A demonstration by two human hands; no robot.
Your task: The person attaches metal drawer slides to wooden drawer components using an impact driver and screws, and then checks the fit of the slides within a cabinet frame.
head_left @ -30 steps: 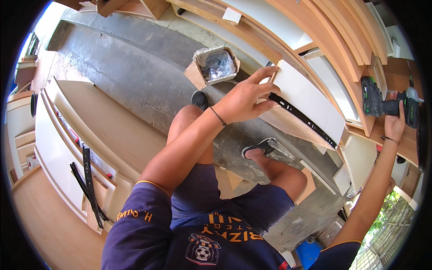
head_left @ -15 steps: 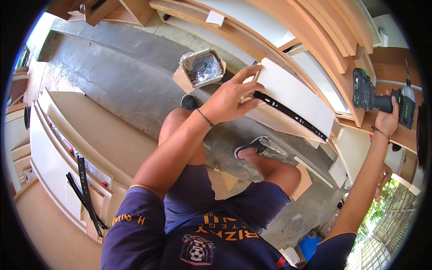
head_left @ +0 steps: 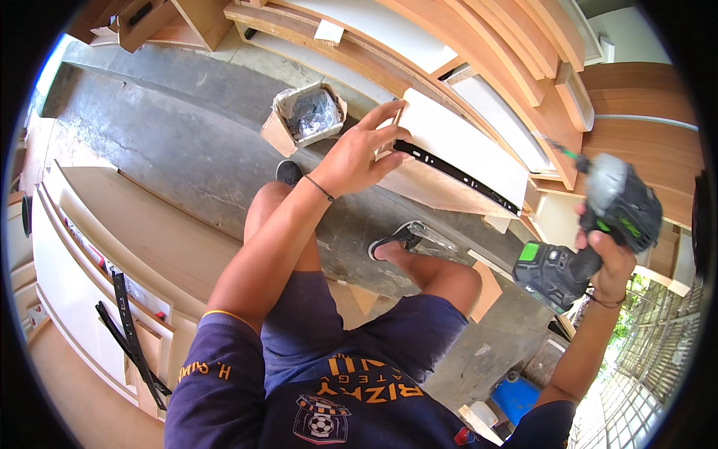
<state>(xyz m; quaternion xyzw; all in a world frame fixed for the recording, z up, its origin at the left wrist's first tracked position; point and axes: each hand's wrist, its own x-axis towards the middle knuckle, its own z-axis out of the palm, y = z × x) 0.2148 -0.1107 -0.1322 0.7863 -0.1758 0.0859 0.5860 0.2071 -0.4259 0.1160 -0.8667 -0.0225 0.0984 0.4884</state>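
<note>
My left hand [head_left: 364, 153] grips the near end of a white drawer [head_left: 467, 142], fingers over its end edge and thumb by the side. A black drawer slide [head_left: 456, 176] runs along the drawer's side edge, one end close to my left thumb. In my right hand [head_left: 607, 258] is a black and grey cordless drill [head_left: 609, 198], held by its handle. Its bit points up and left, apart from the drawer. The green-marked battery [head_left: 550, 273] faces my body.
Two loose black drawer slides [head_left: 131, 337] lie on white panels at the left. An open cardboard box [head_left: 307, 116] with a plastic lining stands on the floor ahead. Wooden panels and cabinet frames [head_left: 516, 45] fill the far right. Near my right elbow is a blue container [head_left: 516, 398].
My right hand has brought the drill down and nearer, turning its bit toward the left. My left hand still holds the drawer; the whole view has shifted slightly.
</note>
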